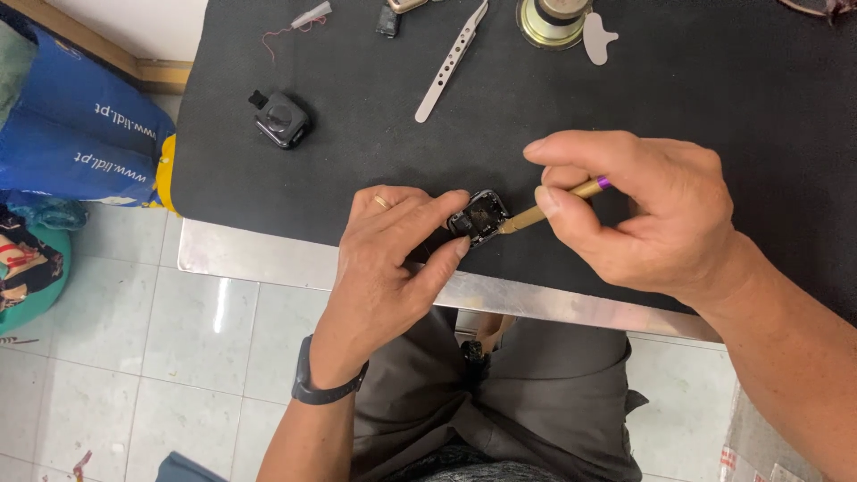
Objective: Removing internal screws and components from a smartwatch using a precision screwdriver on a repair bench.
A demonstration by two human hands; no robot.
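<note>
Head view, nearest first: grey trousers fill the bottom of the picture over a pale tiled floor. A dark wristband circles the left wrist.

Just beyond runs the bright metal edge of the counter, its top covered by a black mat. At the near edge of the mat the left hand has its grip closed on a small square black device casing, thumb and forefinger pinching it from opposite sides; a ring shows on one finger. The casing lies open side up, its innards dark and too small to make out. From the right, the right hand has its grip clenched around a slim brass-coloured tool with a purple band, thumb and fingers pinching the shaft, and the tip touches the casing's right edge.

Farther back on the mat, well apart from the hands, sits a second small black casing. Beyond it lie metal tweezers, a round brass-coloured part, a white pick and a scrap of red thread.

Left of the counter, a blue bag rests against it, with a wooden skirting behind.
</note>
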